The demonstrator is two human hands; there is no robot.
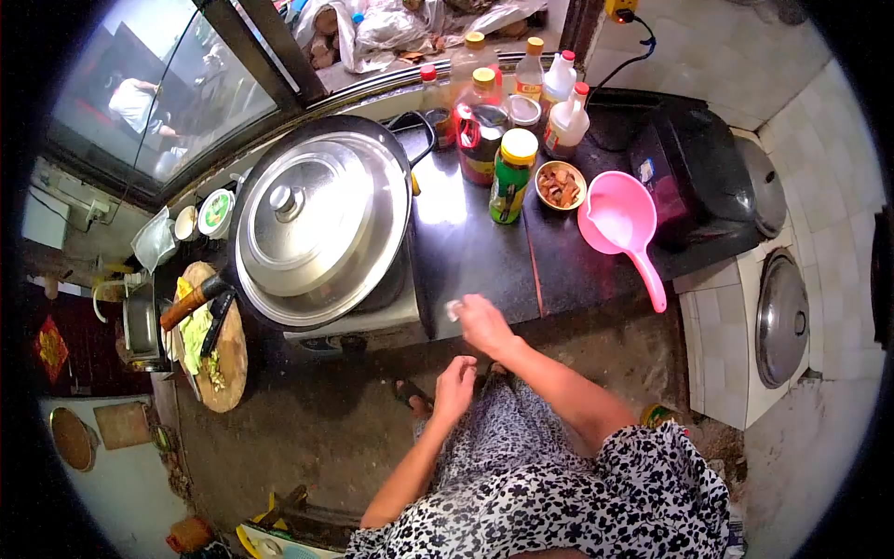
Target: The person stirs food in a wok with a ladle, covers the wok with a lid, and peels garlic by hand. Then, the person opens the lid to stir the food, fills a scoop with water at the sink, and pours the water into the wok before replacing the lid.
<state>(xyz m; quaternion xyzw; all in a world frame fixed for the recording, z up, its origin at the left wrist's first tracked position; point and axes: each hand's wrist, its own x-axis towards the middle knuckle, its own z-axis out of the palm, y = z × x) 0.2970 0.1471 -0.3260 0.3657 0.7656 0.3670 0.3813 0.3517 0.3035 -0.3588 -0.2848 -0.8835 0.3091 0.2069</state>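
My right hand (486, 321) is at the front edge of the black counter (475, 270), fingers closed on a small whitish piece (453, 310) whose kind I cannot make out. Lower down, in front of my body, my left hand (455, 385) has its fingers curled in, and whatever they may hold is hidden. To the left of both hands stands a large wok (349, 140) with a domed metal lid (312, 219) on it. A green jar with a yellow lid (509, 182) is on the counter beyond my right hand.
A pink ladle (622, 216) and a bowl of brown pieces (561, 186) stand at the right, before several sauce bottles (528, 79). At the left, a cleaver (200, 303) rests over chopped greens on a round board (233, 373). A person (135, 104) shows through the window.
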